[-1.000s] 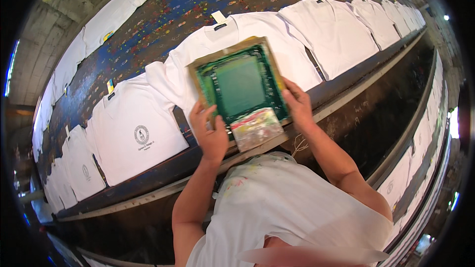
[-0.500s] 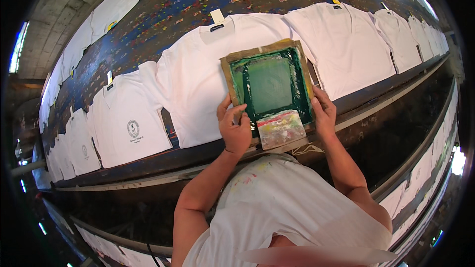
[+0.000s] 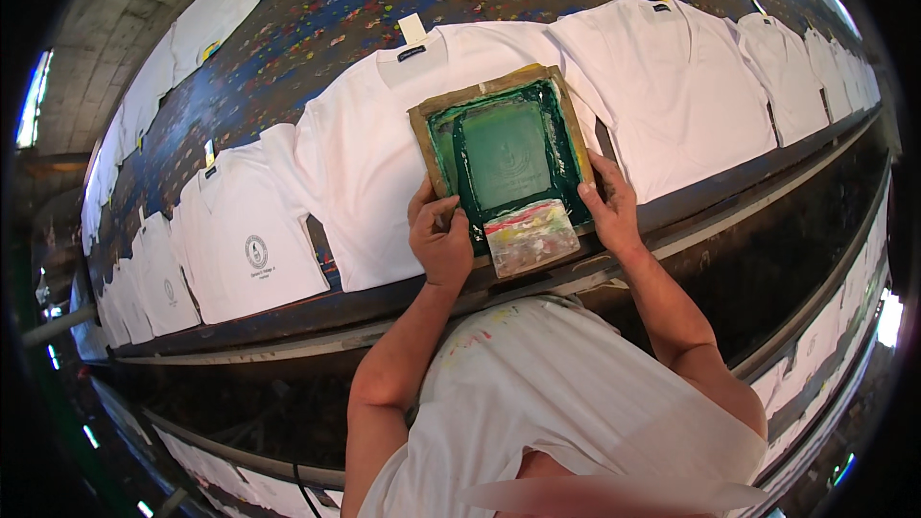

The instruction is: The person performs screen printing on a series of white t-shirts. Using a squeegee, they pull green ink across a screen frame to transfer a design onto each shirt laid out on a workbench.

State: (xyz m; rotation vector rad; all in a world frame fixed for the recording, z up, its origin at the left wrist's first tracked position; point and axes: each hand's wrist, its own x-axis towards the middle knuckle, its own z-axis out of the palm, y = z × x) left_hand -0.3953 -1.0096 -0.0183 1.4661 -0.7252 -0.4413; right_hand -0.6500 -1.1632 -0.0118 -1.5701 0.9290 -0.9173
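Both hands grip a small screen printing frame [image 3: 418, 139] by its sides, over a white T-shirt [image 3: 360, 173]. Its wooden border surrounds a green mesh with a faint round design. My left hand [image 3: 439, 240] is closed on the lower left edge, its fingers curled. Across from it, my right hand [image 3: 610, 206] clasps the lower right edge, thumb on top. A paint-smeared squeegee [image 3: 533, 242], flat and greyish with red and yellow streaks, rests inside the frame at its near end. Whether the frame touches the shirt cannot be made out.
On the left lies a shirt [image 3: 251, 245] bearing a dark round print. An unprinted shirt [image 3: 672, 96] lies at right, with several more along the long, paint-spotted table [image 3: 317, 38]. A rail [image 3: 288, 350] runs along its near edge. Another row of shirts [image 3: 815, 345] stands behind me.
The frame has shifted slightly left and away from me in both hands, with the squeegee still in it. The round design in the mesh shows more clearly.
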